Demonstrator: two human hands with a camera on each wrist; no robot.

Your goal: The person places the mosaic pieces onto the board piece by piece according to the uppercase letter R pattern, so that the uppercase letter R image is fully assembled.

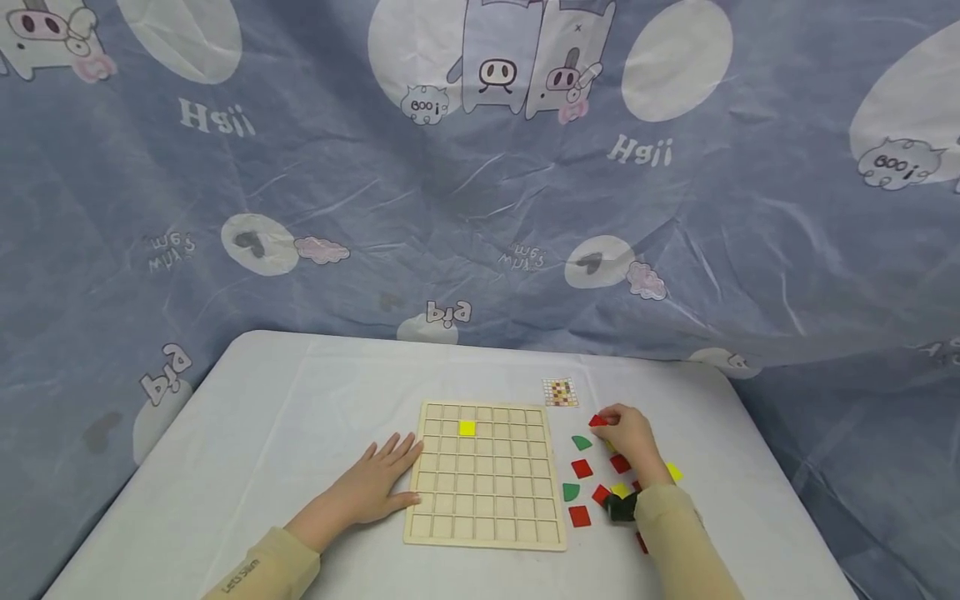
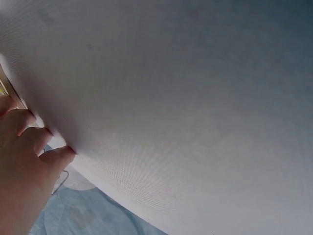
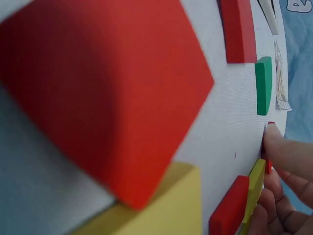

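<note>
A pale wooden grid board (image 1: pixel 483 546) lies on the white table, with one yellow square tile (image 1: pixel 467 428) in a cell of its second row. My left hand (image 1: pixel 367 487) rests with spread fingers against the board's left edge. To the right of the board, my right hand (image 1: pixel 630 437) pinches a red tile (image 1: pixel 597 421) between thumb and fingers. The right wrist view shows that red tile (image 3: pixel 268 166) partly hidden by the thumb, with a yellow tile (image 3: pixel 254 186) close by the curled fingers. Green quarter-round pieces (image 1: pixel 581 443) lie to the hand's left.
Several red tiles (image 1: pixel 580 517) and yellow tiles (image 1: pixel 673 472) lie scattered around the right forearm. A black object (image 1: pixel 619 508) is at the right wrist. Beyond the board's far right corner is a small printed pattern card (image 1: pixel 561 392). A patterned blue-grey cloth (image 1: pixel 465 208) hangs behind the table.
</note>
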